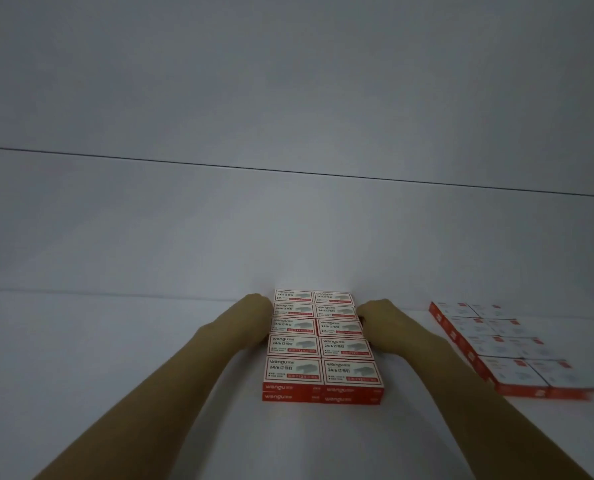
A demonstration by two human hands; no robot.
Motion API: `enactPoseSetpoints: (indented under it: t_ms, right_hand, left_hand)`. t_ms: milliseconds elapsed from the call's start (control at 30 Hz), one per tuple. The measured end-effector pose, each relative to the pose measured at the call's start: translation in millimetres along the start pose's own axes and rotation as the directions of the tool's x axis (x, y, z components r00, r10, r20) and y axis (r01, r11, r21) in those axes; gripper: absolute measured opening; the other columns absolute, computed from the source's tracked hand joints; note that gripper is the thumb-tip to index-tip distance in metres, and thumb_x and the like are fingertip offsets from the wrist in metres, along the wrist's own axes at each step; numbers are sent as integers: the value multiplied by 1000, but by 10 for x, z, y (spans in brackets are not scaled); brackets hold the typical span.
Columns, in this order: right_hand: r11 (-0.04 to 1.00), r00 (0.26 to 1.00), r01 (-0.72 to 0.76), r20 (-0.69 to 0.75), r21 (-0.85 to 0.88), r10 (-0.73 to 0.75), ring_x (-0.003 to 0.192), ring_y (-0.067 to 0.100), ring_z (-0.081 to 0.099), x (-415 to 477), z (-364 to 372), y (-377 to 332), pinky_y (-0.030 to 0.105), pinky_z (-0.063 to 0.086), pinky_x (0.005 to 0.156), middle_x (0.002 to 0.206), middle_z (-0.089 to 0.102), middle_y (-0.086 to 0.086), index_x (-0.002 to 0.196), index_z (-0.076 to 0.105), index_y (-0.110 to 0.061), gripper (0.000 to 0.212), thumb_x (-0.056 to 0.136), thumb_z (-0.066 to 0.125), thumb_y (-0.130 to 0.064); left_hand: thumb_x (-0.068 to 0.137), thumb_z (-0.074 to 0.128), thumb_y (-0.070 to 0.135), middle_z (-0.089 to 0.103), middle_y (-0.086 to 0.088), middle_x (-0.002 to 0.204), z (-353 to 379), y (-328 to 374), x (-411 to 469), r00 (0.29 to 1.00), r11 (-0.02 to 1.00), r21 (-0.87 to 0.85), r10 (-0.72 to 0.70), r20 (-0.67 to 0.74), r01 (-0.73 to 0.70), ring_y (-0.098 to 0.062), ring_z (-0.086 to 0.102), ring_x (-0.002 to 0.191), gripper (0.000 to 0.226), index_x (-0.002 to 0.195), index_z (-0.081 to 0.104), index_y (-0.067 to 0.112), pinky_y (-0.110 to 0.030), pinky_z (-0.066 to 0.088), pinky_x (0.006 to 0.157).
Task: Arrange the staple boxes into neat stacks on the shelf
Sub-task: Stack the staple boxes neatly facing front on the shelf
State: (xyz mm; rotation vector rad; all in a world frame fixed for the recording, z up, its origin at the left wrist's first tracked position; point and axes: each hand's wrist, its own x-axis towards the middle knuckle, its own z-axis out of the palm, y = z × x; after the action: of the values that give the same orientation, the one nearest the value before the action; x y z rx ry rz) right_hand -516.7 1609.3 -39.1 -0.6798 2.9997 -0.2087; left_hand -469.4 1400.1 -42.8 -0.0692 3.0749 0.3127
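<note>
Red-and-white staple boxes [321,344] lie in a block two wide and several deep, two layers high, on the white shelf [115,375]. My left hand [255,308] is at the block's left side near its far end, fingers out of sight against the boxes. At the right side, about the same depth, my right hand [375,311] touches the boxes. Both forearms reach in from the bottom corners. How the fingers lie is hidden.
A second block of staple boxes [500,348] lies to the right, two wide and several deep. The shelf's white back wall [288,220] rises just behind the blocks, with a thin dark seam across it.
</note>
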Motion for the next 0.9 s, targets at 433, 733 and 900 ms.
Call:
enactPoseSetpoints:
  t_ms: [433,733,900]
  right_hand:
    - [1000,1000,4,-5,16,-4,83,15,59,-306,82,33,17,40,67,107,67,7,101,66,-9,26,97,43,-20]
    - [998,999,-20,27,-55,21,85,16,58,-331,4,-77,20,41,73,110,65,8,103,64,-7,26,97,44,-21]
    - [990,994,-112,-22,-87,111,106,19,57,-495,73,45,20,41,84,120,61,8,117,60,-8,30,94,41,-6]
  left_hand:
    - [96,44,14,64,-11,108,59,-31,-234,999,999,22,24,-22,-24,-19,58,85,25,102,64,1,-22,41,73]
    - [97,39,11,61,-14,113,24,76,-352,998,999,36,-6,-67,9,-24,60,98,26,104,61,-1,-25,44,79]
    - [94,36,2,59,-14,117,9,-45,-517,993,995,72,-63,-103,70,-21,54,92,25,105,59,0,-23,42,81]
